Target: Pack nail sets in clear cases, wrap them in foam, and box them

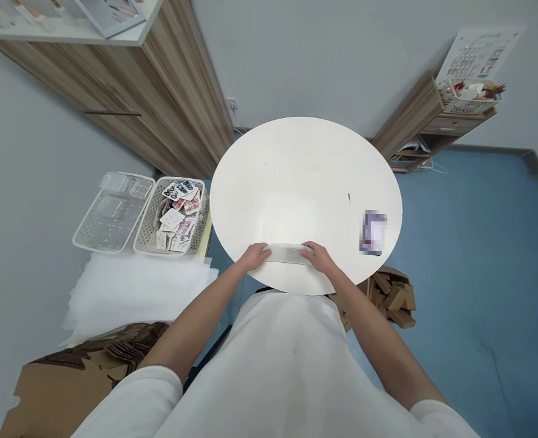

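My left hand (pixel 254 257) grips the left end of a whitish, translucent foam sheet (pixel 287 253), which looks folded or rolled into a flat bundle. Its other end is pinched by my right hand (pixel 320 257), with the thumb and fingers closed on it. Both hands rest near the front edge of the round white table (pixel 305 152). Whether anything lies inside the folded sheet I cannot tell. A blurred purple item (pixel 373 232) lies on the table to the right of my right hand.
Left of the table stand a basket of printed cards (pixel 137 234) and a basket of clear plastic boxes (pixel 134 222). Stacked white foam sheets (pixel 136 289) lie before them, near flattened cardboard (pixel 63 395). Small brown boxes (pixel 394 298) are low at right. A wood-grain cabinet (pixel 182 79) stands behind.
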`<state>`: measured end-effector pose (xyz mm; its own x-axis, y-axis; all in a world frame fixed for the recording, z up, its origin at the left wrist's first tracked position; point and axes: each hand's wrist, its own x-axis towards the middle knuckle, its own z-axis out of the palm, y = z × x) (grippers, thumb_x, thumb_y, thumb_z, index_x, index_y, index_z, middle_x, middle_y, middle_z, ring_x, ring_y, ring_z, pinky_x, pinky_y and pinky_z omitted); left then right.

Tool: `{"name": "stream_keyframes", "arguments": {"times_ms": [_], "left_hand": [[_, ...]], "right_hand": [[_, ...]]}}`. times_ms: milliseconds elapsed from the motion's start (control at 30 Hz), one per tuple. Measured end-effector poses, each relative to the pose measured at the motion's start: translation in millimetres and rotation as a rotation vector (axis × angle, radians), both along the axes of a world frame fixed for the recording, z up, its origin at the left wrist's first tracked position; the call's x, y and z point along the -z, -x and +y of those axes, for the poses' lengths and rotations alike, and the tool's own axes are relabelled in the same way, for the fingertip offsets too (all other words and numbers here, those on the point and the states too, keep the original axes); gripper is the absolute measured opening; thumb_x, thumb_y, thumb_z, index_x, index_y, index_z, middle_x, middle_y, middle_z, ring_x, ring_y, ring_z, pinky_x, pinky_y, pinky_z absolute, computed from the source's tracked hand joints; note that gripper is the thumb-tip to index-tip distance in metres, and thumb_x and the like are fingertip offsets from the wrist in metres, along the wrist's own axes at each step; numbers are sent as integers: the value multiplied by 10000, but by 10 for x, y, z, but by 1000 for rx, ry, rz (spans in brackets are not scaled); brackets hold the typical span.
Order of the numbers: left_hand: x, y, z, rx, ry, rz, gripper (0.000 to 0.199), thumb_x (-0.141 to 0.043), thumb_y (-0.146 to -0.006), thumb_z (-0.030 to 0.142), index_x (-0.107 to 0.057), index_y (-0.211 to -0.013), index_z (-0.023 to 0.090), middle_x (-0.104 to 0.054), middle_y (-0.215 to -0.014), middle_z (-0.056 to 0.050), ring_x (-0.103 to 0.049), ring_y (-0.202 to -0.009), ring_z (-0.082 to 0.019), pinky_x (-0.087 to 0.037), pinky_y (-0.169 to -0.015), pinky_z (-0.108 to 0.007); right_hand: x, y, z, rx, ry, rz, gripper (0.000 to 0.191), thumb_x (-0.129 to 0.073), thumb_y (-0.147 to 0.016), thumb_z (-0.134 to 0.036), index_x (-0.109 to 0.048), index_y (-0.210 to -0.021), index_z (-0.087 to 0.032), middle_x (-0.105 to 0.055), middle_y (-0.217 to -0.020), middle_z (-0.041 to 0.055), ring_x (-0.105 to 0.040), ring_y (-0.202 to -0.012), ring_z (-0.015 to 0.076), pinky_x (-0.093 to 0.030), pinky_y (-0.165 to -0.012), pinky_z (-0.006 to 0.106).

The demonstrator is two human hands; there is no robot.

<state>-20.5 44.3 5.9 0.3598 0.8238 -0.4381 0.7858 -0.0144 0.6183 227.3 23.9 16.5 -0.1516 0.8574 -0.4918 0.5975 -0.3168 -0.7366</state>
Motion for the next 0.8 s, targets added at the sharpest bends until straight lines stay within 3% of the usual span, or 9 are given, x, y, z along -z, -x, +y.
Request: {"name": "stream_keyframes", "arguments": {"times_ms": [267, 367, 433, 500, 567, 633, 733, 800], "left_hand": [[64, -5, 36, -66, 27, 177, 199, -420, -768, 319, -471, -624, 193, -536, -617, -26, -515, -598, -173, -346, -517, -264], [25, -49, 12, -76, 8, 260, 161, -417, -766, 284, -519, -687, 189, -577, -662, -51, -545, -656, -207, -376, -577, -299], [-29, -100, -17, -92, -31, 310, 166, -415, -762, 246, -552, -827, 178, -612, -796, -90, -557, -796, -252, -386, -686, -357], [-96, -167, -48, -95, -170, 364, 326, -431, -739, 194, -506, -1055, 160, -569, -1067, -146, -484, -1025, -302, -341, -813, -419], [-159, -244, -74, -8, -365, 382, 532, -450, -702, 142, -379, -1230, 148, -406, -1299, -162, -339, -1197, -307, -270, -905, -439], [-194, -324, -90, 185, -501, 339, 624, -463, -674, 124, -322, -1280, 159, -306, -1382, -133, -260, -1258, -281, -228, -948, -421], [-177, -432, -97, 438, -501, 265, 597, -501, -663, 186, -367, -1245, 194, -331, -1375, -99, -275, -1247, -272, -210, -960, -419], [-135, -487, -94, 479, -476, 273, 547, -516, -670, 227, -400, -1204, 203, -376, -1340, -101, -330, -1201, -275, -212, -949, -438]], "right_hand": [[197, -19, 77, 84, -4, -67, 252, -441, -784, -332, -549, -992, -238, -614, -943, 24, -562, -785, 168, -453, -688, 302], [236, -8, 68, 120, -19, -113, 321, -443, -780, -290, -501, -1089, -225, -583, -1029, 56, -552, -890, 202, -447, -752, 343], [232, 16, 48, 141, -123, -208, 426, -453, -770, -246, -427, -1193, -203, -516, -1149, 101, -497, -1025, 241, -416, -823, 386], [202, 44, 20, 101, -311, -339, 483, -451, -774, -220, -373, -1249, -183, -428, -1257, 135, -409, -1142, 271, -372, -881, 419], [161, 67, -11, -32, -483, -432, 430, -425, -802, -228, -398, -1228, -179, -384, -1308, 139, -344, -1206, 274, -334, -921, 430], [129, 80, -41, -208, -546, -455, 361, -420, -821, -268, -447, -1172, -186, -374, -1333, 126, -303, -1242, 265, -295, -956, 429], [131, 92, -81, -417, -527, -473, 407, -523, -769, -331, -454, -1144, -190, -364, -1352, 119, -285, -1258, 274, -255, -977, 445], [157, 108, -99, -475, -489, -493, 471, -578, -725, -295, -429, -1160, -191, -367, -1353, 121, -311, -1243, 272, -257, -970, 445]]}}
